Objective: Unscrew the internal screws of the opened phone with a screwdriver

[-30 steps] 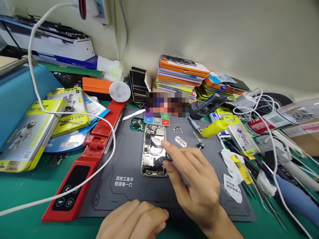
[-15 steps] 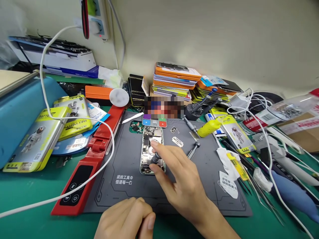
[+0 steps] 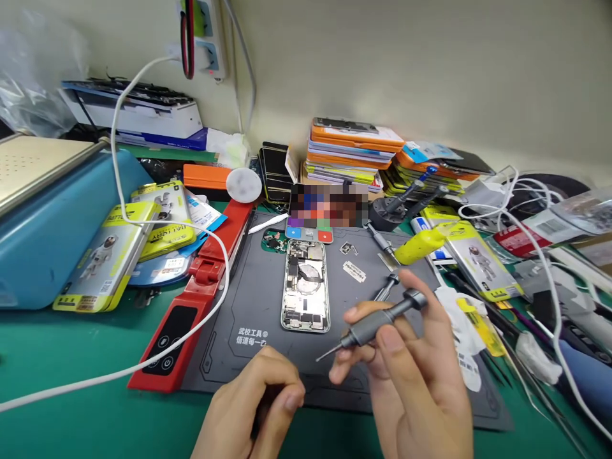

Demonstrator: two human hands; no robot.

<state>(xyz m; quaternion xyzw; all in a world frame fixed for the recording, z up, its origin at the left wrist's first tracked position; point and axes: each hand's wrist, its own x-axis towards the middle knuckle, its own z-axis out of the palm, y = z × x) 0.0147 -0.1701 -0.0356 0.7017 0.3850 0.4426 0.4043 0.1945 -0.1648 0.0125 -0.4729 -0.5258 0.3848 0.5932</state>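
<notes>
A grey precision screwdriver (image 3: 382,319) lies tilted in my right hand (image 3: 411,376), gripped between thumb and fingers. Its thin tip points down and left, away from the phone. My left hand (image 3: 253,398) is curled closed near the mat's front edge, thumb against the fingers; whatever it might hold is hidden. Just beyond both hands, an opened phone (image 3: 306,287) lies flat on the grey work mat (image 3: 220,357), its inner boards and round coil showing. Neither hand touches the phone. A second screwdriver (image 3: 386,287) rests on the mat, partly behind my right hand.
A razor blade (image 3: 354,271) and a small metal part (image 3: 349,247) lie right of the phone. To the left runs a red folding lamp (image 3: 167,338), crossed by a white cable (image 3: 224,274). A yellow bottle (image 3: 421,245) and a screwdriver stand (image 3: 385,213) are at the right back.
My right hand has lifted the screwdriver off the phone and drawn back to the right, tilting it. My left hand stays closed. The view has swung slightly left.
</notes>
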